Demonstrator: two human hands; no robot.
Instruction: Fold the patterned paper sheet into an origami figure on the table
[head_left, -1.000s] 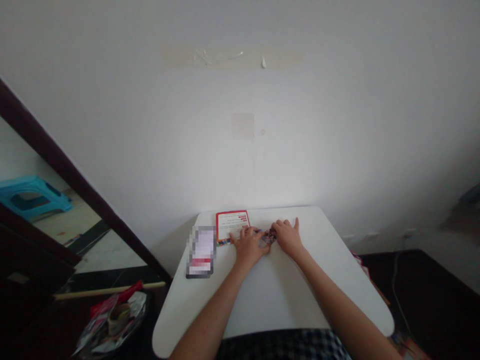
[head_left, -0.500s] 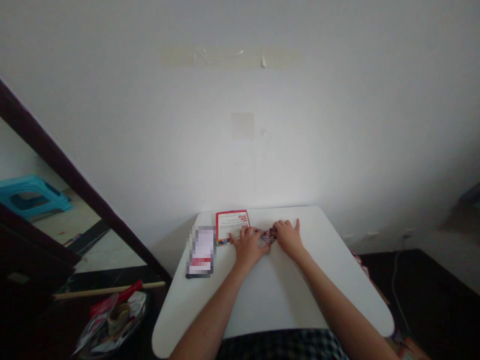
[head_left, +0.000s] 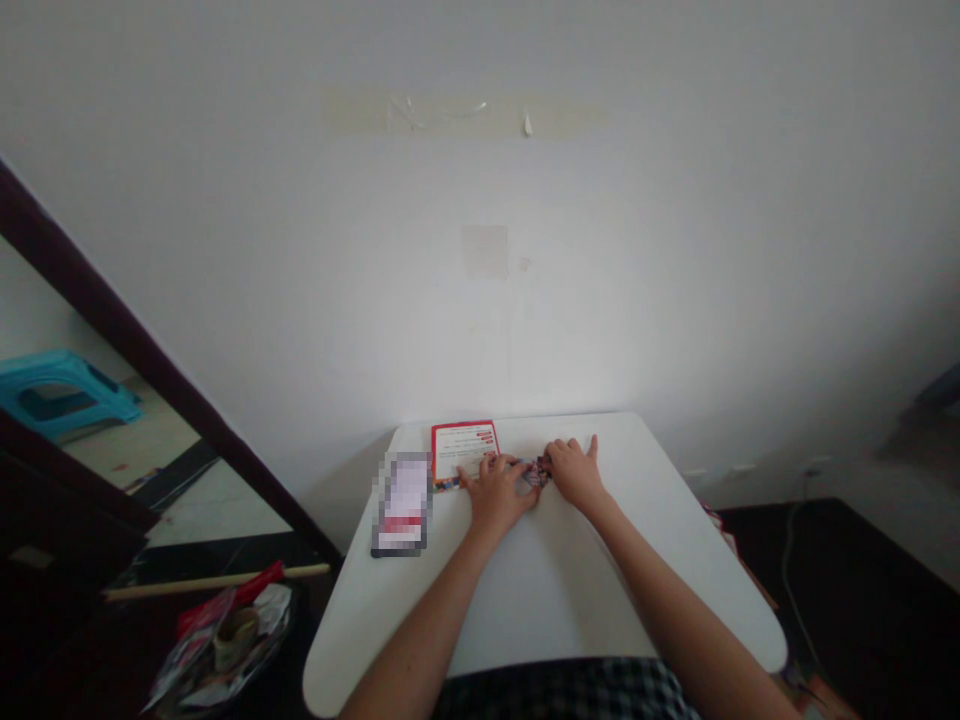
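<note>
One white table [head_left: 555, 610] before us, one small patterned piece [head_left: 537, 474] toward its far side
Our left hand [head_left: 499, 495] and right hand [head_left: 577, 477] touch the piece from either side; whether they pinch or only press, we cannot tell. We'd best steady it with the left and work lightly with the right, clear of the red-edged card [head_left: 466, 450] beyond.

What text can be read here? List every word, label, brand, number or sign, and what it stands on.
None legible.
Red-bordered card: lines of print, too small and blurred to read.
Phone-like object: pixelated, unreadable.
Small patterned piece: any lettering too small to tell.
</note>
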